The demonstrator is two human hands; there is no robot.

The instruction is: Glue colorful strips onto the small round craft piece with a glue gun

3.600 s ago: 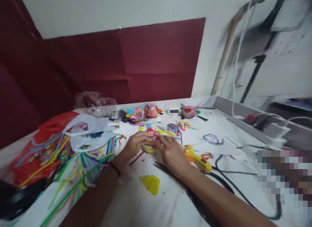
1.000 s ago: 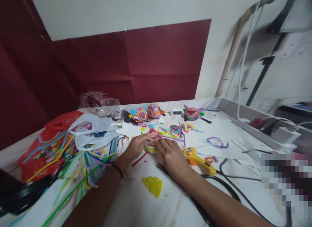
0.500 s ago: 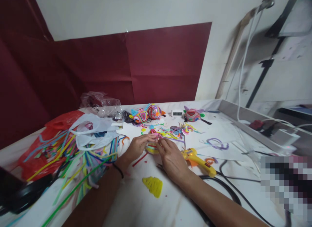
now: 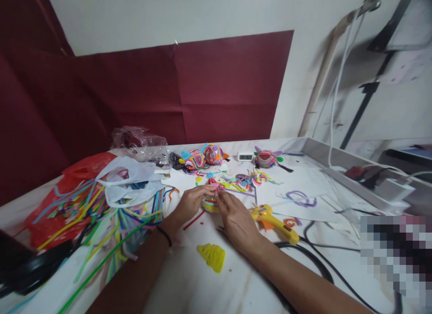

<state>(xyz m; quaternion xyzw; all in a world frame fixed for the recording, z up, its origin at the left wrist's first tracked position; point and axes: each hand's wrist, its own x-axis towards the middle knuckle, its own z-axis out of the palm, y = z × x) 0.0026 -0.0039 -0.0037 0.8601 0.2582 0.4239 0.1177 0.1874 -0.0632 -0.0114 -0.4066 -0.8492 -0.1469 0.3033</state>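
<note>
Both hands, left hand (image 4: 189, 202) and right hand (image 4: 237, 219), pinch a colourful coiled craft piece (image 4: 210, 202) on the bench (image 4: 189, 278), beside a yellow glue gun (image 4: 275, 220).

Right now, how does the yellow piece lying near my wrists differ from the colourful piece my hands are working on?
The yellow coiled piece is a single colour; the multicoloured piece shows yellow, pink and red bands. The yellow coiled piece lies alone and untouched on the white table, while the multicoloured piece sits between the left hand and right hand, mostly covered by fingers. Both rest on the table and look ridged.
</note>
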